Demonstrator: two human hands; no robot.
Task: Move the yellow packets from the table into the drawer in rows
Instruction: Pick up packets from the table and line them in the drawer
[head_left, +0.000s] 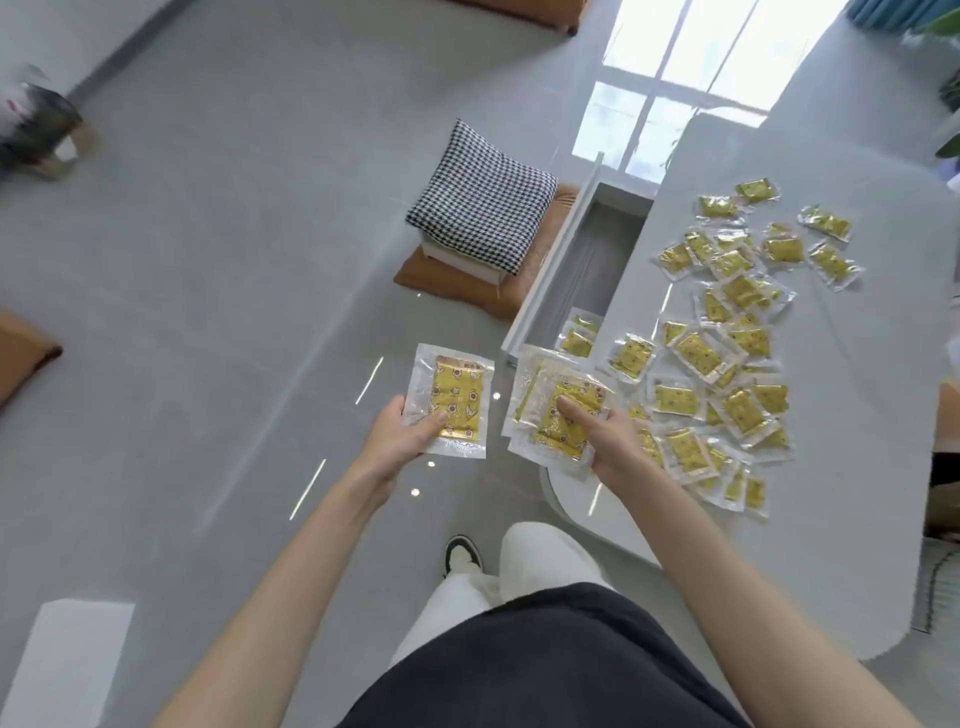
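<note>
My left hand (400, 434) holds one yellow packet (454, 395) in clear wrap, out over the floor to the left of the table. My right hand (605, 434) grips a small stack of yellow packets (550, 410) at the table's near left edge. Several loose yellow packets (727, 332) lie scattered across the white table (810, 545). The open grey drawer (592, 260) sticks out from the table's left side. A few yellow packets (577, 338) lie at its near end; the rest of the drawer floor is bare.
A checked cushion (483, 200) on a low stool stands on an orange mat left of the drawer. My leg and a shoe (462, 556) are below the hands. Grey floor spreads to the left.
</note>
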